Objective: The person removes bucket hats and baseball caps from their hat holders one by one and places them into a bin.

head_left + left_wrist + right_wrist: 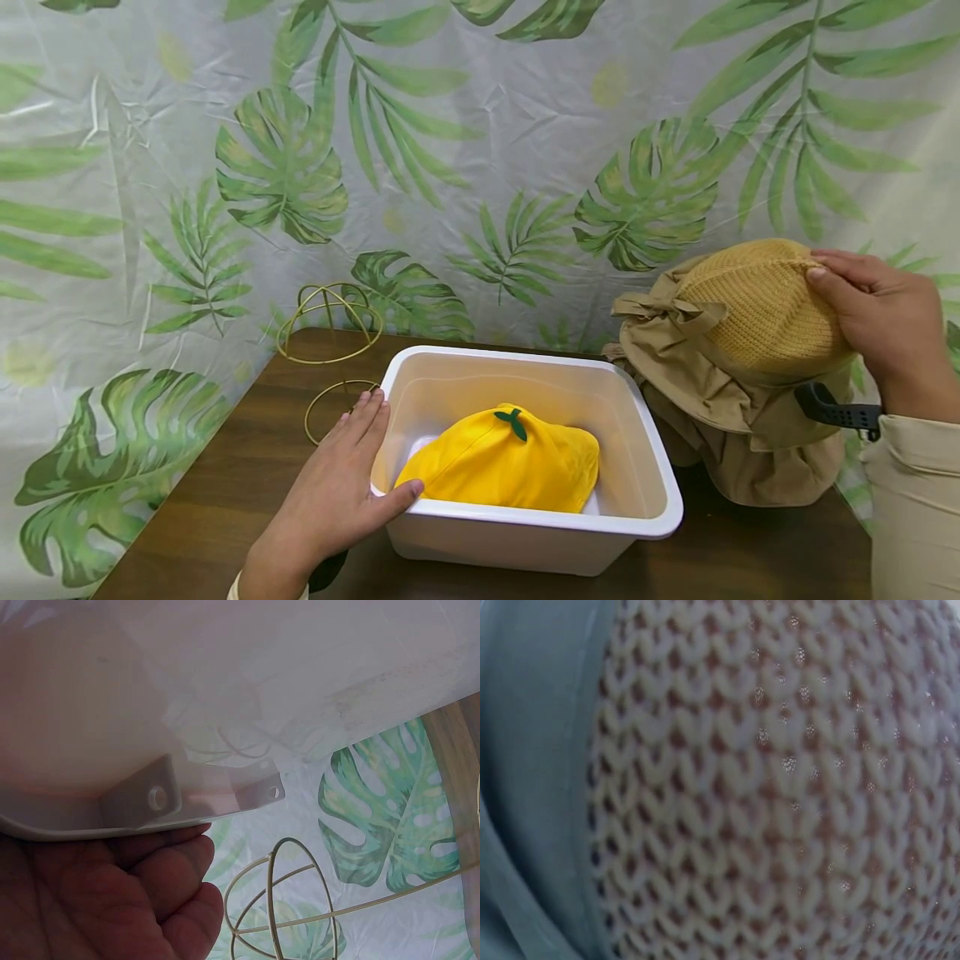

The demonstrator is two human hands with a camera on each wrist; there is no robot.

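My right hand (885, 312) pinches the top of a hat with a mustard knit crown (765, 308) and a tan cloth brim tied in a bow (667, 308). The knit fills most of the right wrist view, beside a smooth cloth edge. My left hand (330, 492) rests at the near left corner of a white plastic tub (525, 521), its fingers fairly straight along the rim and its thumb at the front edge. From the left wrist, the fingers (176, 874) lie against the underside of the rim. Inside the tub sits a yellow cap (487, 467) with a green leaf-shaped tab.
A gold wire stand (330, 361) with a domed top stands behind my left hand, at the table's back left. More tan cloth (772, 467) hangs below the knit hat on the right. The brown wooden table (225, 492) meets a leaf-printed curtain (510, 150) at the back.
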